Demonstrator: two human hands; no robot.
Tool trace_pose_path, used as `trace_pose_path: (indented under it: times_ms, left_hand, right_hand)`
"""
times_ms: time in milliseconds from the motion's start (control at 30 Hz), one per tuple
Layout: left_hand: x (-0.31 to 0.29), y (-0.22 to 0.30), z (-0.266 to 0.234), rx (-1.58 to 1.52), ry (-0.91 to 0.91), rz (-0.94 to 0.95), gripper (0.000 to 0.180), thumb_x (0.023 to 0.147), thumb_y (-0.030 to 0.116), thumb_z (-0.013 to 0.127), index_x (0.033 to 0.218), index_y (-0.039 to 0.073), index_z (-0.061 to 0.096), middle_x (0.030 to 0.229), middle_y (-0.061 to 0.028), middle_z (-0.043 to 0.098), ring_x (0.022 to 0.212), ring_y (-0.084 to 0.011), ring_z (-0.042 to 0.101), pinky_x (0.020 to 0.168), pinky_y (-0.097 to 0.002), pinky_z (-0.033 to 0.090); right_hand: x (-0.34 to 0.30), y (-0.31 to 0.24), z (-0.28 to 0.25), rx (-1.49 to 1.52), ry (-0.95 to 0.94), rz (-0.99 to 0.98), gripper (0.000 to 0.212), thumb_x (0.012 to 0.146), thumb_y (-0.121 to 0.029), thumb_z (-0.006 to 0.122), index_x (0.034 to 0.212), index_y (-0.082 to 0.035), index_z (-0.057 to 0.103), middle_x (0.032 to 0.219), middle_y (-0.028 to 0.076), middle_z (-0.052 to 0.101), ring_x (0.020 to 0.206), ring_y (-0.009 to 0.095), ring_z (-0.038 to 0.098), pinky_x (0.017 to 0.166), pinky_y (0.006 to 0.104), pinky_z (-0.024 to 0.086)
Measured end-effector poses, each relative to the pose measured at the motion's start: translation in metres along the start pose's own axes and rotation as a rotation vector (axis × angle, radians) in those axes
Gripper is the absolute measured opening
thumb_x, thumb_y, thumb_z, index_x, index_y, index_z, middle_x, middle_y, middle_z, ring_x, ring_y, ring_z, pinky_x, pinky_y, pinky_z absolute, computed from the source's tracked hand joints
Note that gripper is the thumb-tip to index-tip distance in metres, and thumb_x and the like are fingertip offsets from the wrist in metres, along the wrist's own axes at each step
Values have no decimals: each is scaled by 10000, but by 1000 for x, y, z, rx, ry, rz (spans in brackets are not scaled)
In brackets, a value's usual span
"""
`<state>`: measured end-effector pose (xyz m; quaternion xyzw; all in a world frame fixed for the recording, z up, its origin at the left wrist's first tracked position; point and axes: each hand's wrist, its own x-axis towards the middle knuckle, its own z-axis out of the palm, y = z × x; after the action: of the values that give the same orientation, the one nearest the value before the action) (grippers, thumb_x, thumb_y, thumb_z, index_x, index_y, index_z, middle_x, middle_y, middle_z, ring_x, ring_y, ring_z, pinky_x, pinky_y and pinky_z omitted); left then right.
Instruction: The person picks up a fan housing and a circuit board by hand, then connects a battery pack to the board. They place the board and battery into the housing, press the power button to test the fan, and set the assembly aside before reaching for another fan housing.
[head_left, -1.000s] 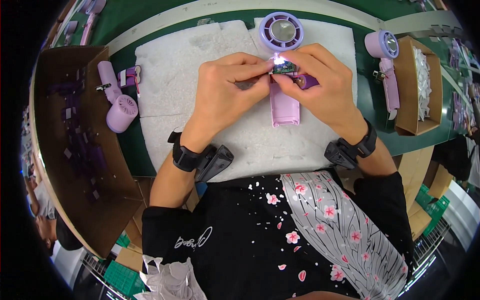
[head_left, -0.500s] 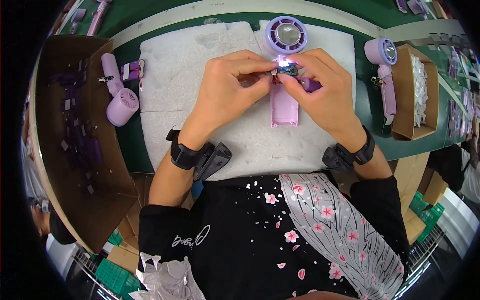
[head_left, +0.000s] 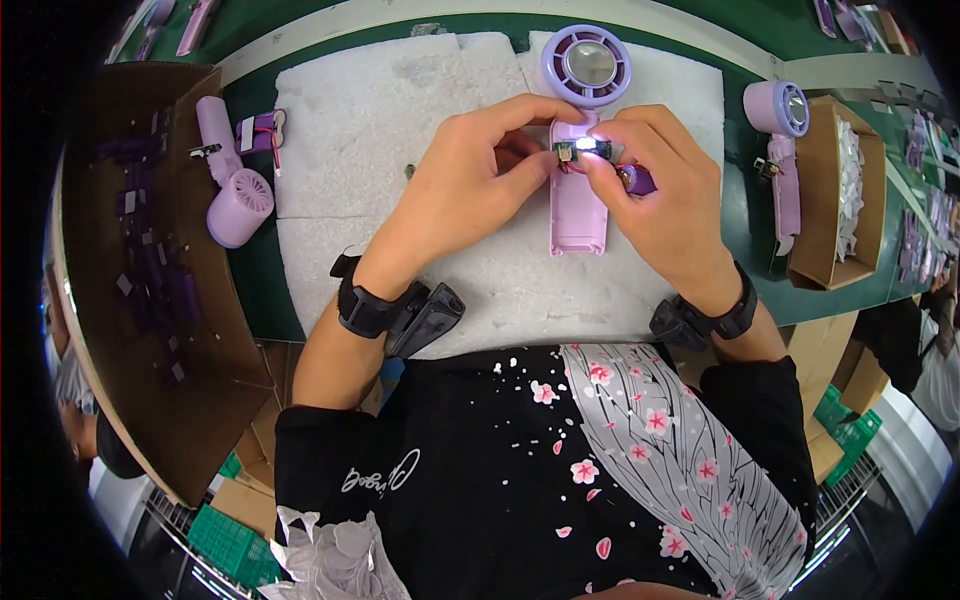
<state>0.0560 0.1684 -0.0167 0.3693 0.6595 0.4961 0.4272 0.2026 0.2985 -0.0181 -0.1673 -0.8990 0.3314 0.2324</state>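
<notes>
An opened lilac handheld fan lies on a white foam sheet, its round head [head_left: 588, 66] at the far end and its hollow handle shell [head_left: 578, 228] toward me. Over the shell is a small circuit board [head_left: 567, 152] with a bright white light shining on it. My right hand [head_left: 665, 185] pinches the board's right end between thumb and forefinger. Beneath that hand a purple battery [head_left: 637, 180] shows, with red wires by the board. My left hand [head_left: 485, 175] is curled at the handle's left edge, forefinger across its upper part and thumb tip beside the board.
A deep cardboard box [head_left: 150, 250] with purple batteries stands at left, beside another lilac fan [head_left: 240, 205] and a wired battery [head_left: 262, 133]. On the right are an opened fan [head_left: 785, 185] and a carton [head_left: 838, 200] of white pieces. The foam sheet [head_left: 370, 130] lies under my hands.
My left fingers have come off the board and its wires and now rest at the handle's edge. The board, still in my right hand, has turned, showing its green left end.
</notes>
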Motion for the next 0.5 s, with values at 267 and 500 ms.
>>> trace_pose_path:
  times_ms: [267, 500]
  left_hand:
    - [1, -10, 2, -63, 28, 70, 350, 855, -42, 589, 1189, 54, 629, 950, -86, 700, 765, -125, 656, 713, -254, 519]
    - [4, -16, 4, -104, 49, 76, 314, 855, -28, 589, 1151, 48, 665, 981, -89, 712, 751, -119, 654, 699, -251, 520]
  right_hand:
    - [0, 1, 0, -21, 22, -47, 190, 754, -32, 747, 932, -45, 683, 893, 55, 640, 641, 142, 600, 566, 250, 482]
    - [-1, -1, -2, -58, -6, -47, 180, 757, -33, 753, 927, -41, 696, 872, 62, 640, 655, 147, 612, 565, 251, 486]
